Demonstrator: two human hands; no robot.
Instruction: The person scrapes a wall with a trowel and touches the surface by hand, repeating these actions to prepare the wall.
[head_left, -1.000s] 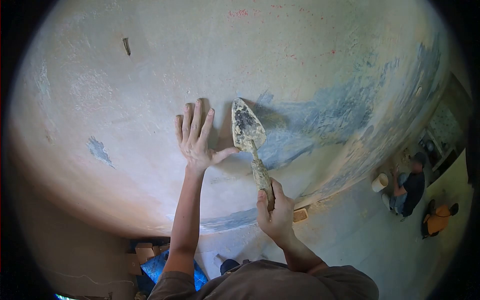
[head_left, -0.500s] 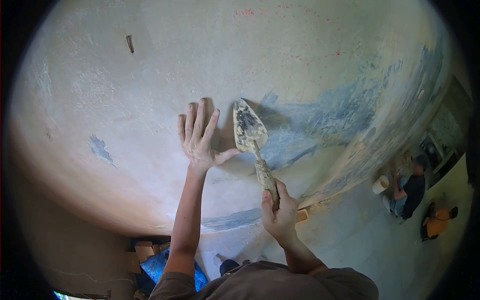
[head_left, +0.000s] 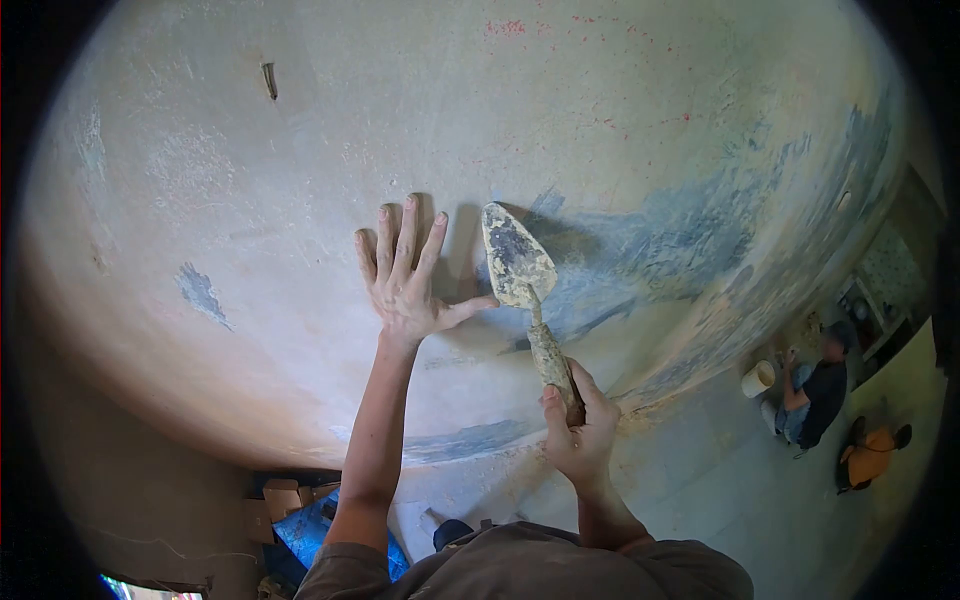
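My left hand (head_left: 403,285) lies spread against the pale wall (head_left: 330,150), palm to the surface and fingers pointing up. My right hand (head_left: 583,425) is wrapped round the worn handle of a trowel (head_left: 517,258). The trowel's pointed blade is crusted with dried plaster and tilts up to the left, its tip near the wall. My left thumb reaches toward the blade's lower edge. To the right of the blade, the wall shows a rough blue-grey patch (head_left: 640,245) where the pale coat is gone.
A small blue-grey patch (head_left: 202,293) and a metal stub (head_left: 269,80) mark the wall at left. Cardboard boxes (head_left: 284,497) and a blue sheet (head_left: 303,530) lie below. At right, a person in dark clothing (head_left: 825,390) crouches near a white bucket (head_left: 758,378); another wears orange (head_left: 870,455).
My right hand has moved the trowel a little to the right, away from the left hand. My left hand stays flat on the wall.
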